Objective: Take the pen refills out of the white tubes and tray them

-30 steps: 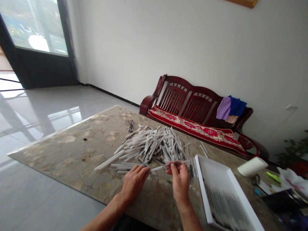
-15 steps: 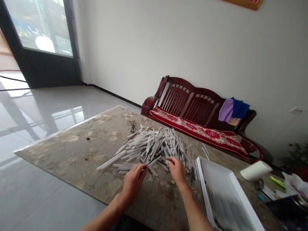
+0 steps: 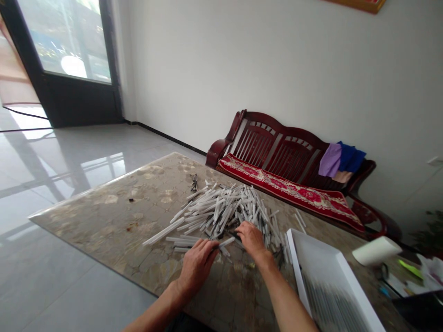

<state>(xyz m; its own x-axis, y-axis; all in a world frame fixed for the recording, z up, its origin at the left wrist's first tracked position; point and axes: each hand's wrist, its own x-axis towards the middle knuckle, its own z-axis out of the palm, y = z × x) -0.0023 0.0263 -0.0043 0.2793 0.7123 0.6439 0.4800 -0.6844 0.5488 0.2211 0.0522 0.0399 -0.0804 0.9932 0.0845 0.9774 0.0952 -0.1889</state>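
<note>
A heap of slim whitish tubes (image 3: 221,207), some with dark parts, lies on the patterned table (image 3: 114,230). My left hand (image 3: 199,263) is at the near edge of the heap, closed on a slim tube (image 3: 226,242) with a pale end that points right. My right hand (image 3: 251,237) is just to the right, with its fingers bent together over the heap. A small dark piece shows by its fingertips, too blurred to name. Right of that hand stands a white open box (image 3: 320,249) with a row of thin greyish sticks (image 3: 334,299) inside.
A pair of dark-framed glasses (image 3: 194,182) lies behind the heap. On the right are a white roll (image 3: 376,251), a yellow-green item (image 3: 410,269) and a black object (image 3: 420,310). A red wooden bench (image 3: 273,143) stands beyond the table.
The view has shifted slightly, so the scene sits a little further right. My right hand has turned, its fingers lower and more curled. My left hand still grips the tube.
</note>
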